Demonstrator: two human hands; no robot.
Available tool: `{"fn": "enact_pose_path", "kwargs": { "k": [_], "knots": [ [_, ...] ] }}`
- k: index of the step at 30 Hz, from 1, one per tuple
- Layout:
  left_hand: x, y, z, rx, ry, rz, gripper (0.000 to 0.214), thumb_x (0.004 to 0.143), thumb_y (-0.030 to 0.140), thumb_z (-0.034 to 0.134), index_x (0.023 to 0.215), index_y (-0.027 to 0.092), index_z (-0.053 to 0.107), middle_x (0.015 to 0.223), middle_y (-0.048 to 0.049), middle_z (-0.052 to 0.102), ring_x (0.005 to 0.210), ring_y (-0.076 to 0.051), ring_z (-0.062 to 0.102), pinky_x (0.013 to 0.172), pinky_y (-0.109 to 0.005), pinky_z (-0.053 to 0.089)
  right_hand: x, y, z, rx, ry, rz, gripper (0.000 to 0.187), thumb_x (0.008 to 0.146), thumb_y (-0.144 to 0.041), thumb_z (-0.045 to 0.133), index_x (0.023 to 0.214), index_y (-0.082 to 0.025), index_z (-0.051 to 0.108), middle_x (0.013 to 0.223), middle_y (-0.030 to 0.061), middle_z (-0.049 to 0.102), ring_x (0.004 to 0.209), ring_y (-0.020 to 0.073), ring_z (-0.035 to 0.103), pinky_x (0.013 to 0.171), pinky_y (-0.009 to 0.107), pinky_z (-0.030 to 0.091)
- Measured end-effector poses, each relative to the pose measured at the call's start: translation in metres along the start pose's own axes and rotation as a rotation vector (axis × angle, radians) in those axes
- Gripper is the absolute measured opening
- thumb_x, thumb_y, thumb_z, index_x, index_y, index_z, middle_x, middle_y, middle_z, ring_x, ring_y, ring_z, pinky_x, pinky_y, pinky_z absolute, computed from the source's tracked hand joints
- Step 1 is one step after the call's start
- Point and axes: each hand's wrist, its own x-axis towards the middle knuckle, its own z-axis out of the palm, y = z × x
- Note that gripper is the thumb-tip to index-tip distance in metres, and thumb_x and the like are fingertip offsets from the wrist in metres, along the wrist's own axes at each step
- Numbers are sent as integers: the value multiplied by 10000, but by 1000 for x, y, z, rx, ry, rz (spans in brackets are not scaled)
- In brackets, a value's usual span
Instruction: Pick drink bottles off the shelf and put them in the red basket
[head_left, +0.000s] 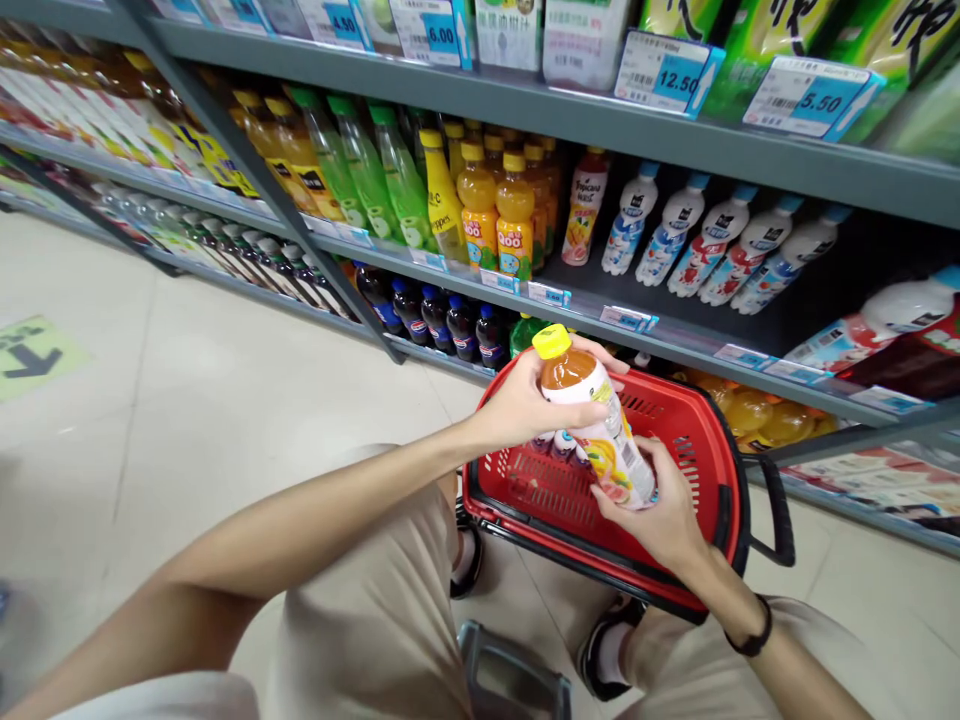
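Observation:
A juice bottle [604, 430] with a yellow cap and a fruit-printed label is tilted between my two hands, above a red shopping basket [517, 510]. My left hand [525, 405] is wrapped round its upper part, just below the cap. Lower down, my right hand [664, 500] grips the bottle near its base. Partly hidden behind the bottle, a few small bottles [562, 445] with pale tops lie inside the basket. The basket's black handle [780, 515] sticks out to the right.
Ahead stands a grey store shelf [510, 95] with several rows of drinks. Orange Qoo bottles [515, 215], white bottles [630, 220] and dark Pepsi bottles [461, 325] face me. A grey stool [514, 675] is between my legs. A floor arrow [34, 355] lies far left.

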Motion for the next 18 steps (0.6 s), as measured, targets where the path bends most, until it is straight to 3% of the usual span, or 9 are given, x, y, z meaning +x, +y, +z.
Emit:
{"fn": "enact_pose_path", "kwargs": {
  "k": [3, 9, 15, 18],
  "knots": [
    [-1, -2, 6, 32, 34, 0, 500, 739, 189, 912, 1141, 160, 616, 1180, -121, 745, 1034, -221, 750, 923, -362, 615, 0, 5, 3, -145, 118, -84, 509, 819, -424, 819, 1189, -209, 543, 990, 62, 632, 817, 243, 683, 709, 371, 599],
    [-6, -3, 14, 165, -22, 40, 465, 697, 166, 898, 1082, 151, 639, 1076, -92, 734, 976, -201, 728, 889, -332, 601, -5, 20, 6, -262, 108, -75, 541, 821, -458, 795, 1201, -208, 503, 995, 67, 615, 783, 256, 678, 626, 360, 568],
    [-12, -1, 14, 290, -86, 103, 480, 661, 184, 888, 1095, 163, 684, 1090, -99, 749, 974, -208, 726, 921, -338, 594, -5, 21, 9, -211, 71, -40, 530, 804, -425, 802, 1182, -219, 493, 1024, 76, 612, 846, 282, 702, 689, 391, 591],
    [-13, -4, 7, 300, -184, 144, 497, 657, 187, 890, 1117, 183, 702, 1113, -101, 753, 1004, -227, 734, 934, -355, 600, 2, 18, 1, -113, -54, -42, 603, 825, -358, 788, 1316, -204, 474, 1175, 135, 655, 1031, 318, 726, 843, 432, 609]
  ]
}}
